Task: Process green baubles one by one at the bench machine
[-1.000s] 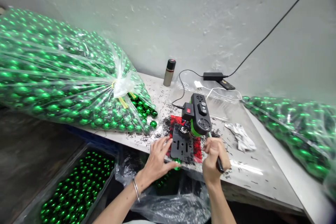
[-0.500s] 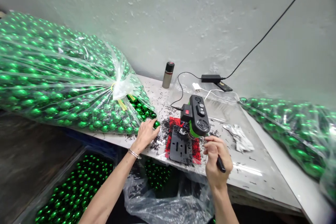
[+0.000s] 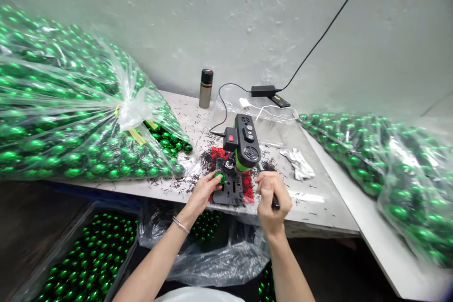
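My left hand (image 3: 203,191) pinches a shiny green ball (image 3: 220,178) over the left part of a slotted black base plate (image 3: 231,188). That plate belongs to a small bench drill press (image 3: 247,140) with a black and green head, standing on a red mat (image 3: 248,186). My right hand (image 3: 273,196) is wrapped round the press's lever handle (image 3: 275,203), whose black end pokes out below the fingers. Left of the press, loose green balls (image 3: 173,144) spill from the mouth of a large clear bag (image 3: 81,118) full of them.
Dark shavings litter the white table (image 3: 184,108). Behind the press are a flask (image 3: 205,88), a clear plastic tray (image 3: 272,134) and a power adapter (image 3: 264,90). White gloves (image 3: 297,163) lie to the right, near another bag of balls (image 3: 368,160). Below stands a crate of balls (image 3: 92,245).
My left hand has taken a green ball from the bag's mouth and brought it right, over the base plate. My right hand stays on the lever. The view has shifted right.
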Action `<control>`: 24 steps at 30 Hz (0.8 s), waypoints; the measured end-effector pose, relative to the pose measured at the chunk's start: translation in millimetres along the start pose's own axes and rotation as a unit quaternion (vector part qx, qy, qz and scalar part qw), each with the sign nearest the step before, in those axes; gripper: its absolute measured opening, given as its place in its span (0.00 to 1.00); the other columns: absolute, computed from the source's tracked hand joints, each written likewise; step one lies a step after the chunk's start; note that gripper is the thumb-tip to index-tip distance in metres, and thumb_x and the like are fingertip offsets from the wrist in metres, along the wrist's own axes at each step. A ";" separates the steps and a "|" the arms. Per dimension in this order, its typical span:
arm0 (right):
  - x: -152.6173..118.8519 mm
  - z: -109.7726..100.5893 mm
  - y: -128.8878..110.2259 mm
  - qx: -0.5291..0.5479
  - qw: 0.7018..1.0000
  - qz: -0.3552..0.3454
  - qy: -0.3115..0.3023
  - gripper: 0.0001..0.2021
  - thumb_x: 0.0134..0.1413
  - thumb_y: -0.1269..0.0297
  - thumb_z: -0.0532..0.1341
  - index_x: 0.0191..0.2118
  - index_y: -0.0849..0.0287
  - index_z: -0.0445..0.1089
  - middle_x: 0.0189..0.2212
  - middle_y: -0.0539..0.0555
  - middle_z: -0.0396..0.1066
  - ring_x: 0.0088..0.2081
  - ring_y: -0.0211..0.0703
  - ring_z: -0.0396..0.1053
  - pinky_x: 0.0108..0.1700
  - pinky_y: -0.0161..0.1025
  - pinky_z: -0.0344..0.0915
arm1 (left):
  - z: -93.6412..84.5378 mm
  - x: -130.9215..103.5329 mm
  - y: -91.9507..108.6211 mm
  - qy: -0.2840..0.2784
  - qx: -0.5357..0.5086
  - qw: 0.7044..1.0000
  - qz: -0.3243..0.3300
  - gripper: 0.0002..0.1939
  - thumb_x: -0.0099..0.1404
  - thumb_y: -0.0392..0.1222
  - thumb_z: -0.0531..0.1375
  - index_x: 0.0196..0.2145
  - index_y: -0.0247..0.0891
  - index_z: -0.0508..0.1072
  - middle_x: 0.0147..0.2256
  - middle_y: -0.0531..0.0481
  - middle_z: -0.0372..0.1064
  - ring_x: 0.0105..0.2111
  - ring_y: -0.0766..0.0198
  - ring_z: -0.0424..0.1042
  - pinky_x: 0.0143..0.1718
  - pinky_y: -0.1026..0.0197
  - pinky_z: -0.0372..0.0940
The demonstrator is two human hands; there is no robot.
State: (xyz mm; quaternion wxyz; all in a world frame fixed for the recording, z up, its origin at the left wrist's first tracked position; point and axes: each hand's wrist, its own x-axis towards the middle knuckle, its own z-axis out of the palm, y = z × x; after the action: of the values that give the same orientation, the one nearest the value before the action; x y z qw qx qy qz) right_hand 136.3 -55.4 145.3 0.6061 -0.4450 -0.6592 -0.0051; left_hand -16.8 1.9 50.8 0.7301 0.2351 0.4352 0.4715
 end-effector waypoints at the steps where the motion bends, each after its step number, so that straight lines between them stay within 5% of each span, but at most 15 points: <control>1: -0.3 0.2 0.0 -0.002 1.000 0.000 0.000 0.15 0.64 0.75 0.52 0.26 0.56 0.61 0.25 0.48 0.64 0.33 0.39 0.67 0.34 0.38 0.62 | 0.7 2.3 -2.3 0.004 0.026 0.999 0.019 0.16 0.58 0.35 0.71 0.45 0.33 0.80 0.40 0.45 0.80 0.36 0.65 0.77 0.41 0.64 0.73; 6: -4.5 1.4 0.9 -0.010 1.000 0.002 0.000 0.14 0.64 0.76 0.52 0.27 0.55 0.61 0.26 0.50 0.65 0.33 0.40 0.68 0.34 0.38 0.63 | 3.3 8.4 -15.8 0.004 0.233 0.964 0.123 0.17 0.60 0.36 0.67 0.48 0.35 0.79 0.44 0.43 0.80 0.44 0.56 0.78 0.51 0.55 0.71; 12: -5.5 0.5 -0.3 -0.027 1.000 -0.013 -0.010 0.13 0.64 0.76 0.52 0.28 0.56 0.61 0.28 0.50 0.66 0.32 0.38 0.67 0.32 0.37 0.62 | 4.4 6.0 -25.5 0.001 0.496 0.812 0.306 0.17 0.61 0.38 0.67 0.49 0.38 0.79 0.47 0.41 0.79 0.49 0.49 0.75 0.54 0.47 0.68; 14: -4.7 -0.7 -0.6 -0.026 0.999 -0.019 -0.015 0.13 0.63 0.77 0.52 0.28 0.56 0.61 0.28 0.50 0.66 0.31 0.38 0.67 0.32 0.36 0.61 | 4.2 6.9 -25.8 -0.012 0.524 0.784 0.334 0.16 0.62 0.39 0.67 0.48 0.38 0.79 0.47 0.41 0.79 0.49 0.49 0.75 0.54 0.46 0.67; 17: -5.6 -1.8 0.1 -0.020 0.999 -0.021 -0.028 0.13 0.63 0.76 0.52 0.28 0.56 0.60 0.28 0.49 0.65 0.30 0.37 0.65 0.32 0.36 0.62 | 3.7 9.6 -26.5 -0.013 0.526 0.777 0.347 0.15 0.61 0.42 0.69 0.46 0.39 0.80 0.47 0.42 0.79 0.49 0.48 0.74 0.55 0.44 0.64; 24: -36.3 12.5 23.5 -0.010 0.999 -0.037 0.001 0.13 0.66 0.72 0.49 0.29 0.55 0.59 0.27 0.49 0.62 0.29 0.37 0.64 0.31 0.37 0.62 | 1.9 11.5 -30.4 -0.005 0.471 0.814 0.340 0.15 0.60 0.48 0.70 0.44 0.43 0.81 0.45 0.43 0.78 0.49 0.48 0.70 0.57 0.45 0.58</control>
State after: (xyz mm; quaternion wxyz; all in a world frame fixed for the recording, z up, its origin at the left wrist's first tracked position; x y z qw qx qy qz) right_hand 135.5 -55.5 100.3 0.6016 -0.4262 -0.6746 -0.0350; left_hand 1.6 -1.3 24.0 0.3255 0.6854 0.4930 0.4257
